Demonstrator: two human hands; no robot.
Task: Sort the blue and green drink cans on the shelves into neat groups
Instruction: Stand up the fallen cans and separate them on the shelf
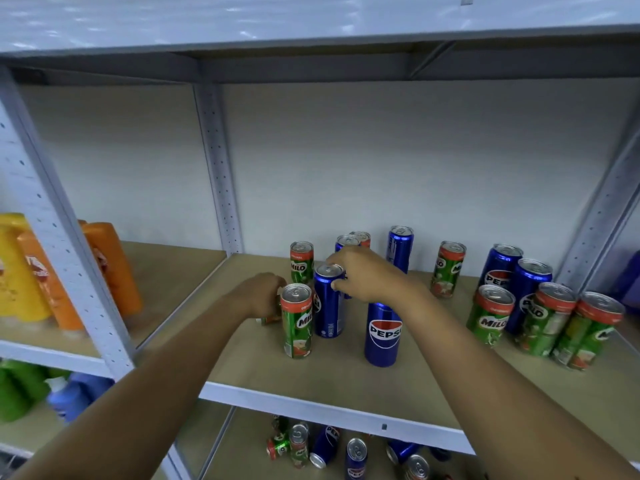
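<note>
Both forearms reach in; cans crowd close.
My right hand (pixel 363 275) pinches a blue can (pixel 328 303); left hand (pixel 265 294) grips something hidden; neighbouring green can (pixel 296 322) could topple.

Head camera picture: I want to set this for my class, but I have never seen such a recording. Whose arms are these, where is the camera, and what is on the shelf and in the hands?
There is no machine here. A person wears one camera on the head, looking forward and down, so both arms reach in from the bottom edge.

The wooden shelf carries upright drink cans, mixed: blue Pepsi cans and green Milo cans. More cans show on the shelf below, several lying down.

The right hand grips the top of a blue Pepsi can. The left hand grips a mostly hidden can behind the green Milo can. Orange and yellow bottles stand in the bay to the left.
</note>
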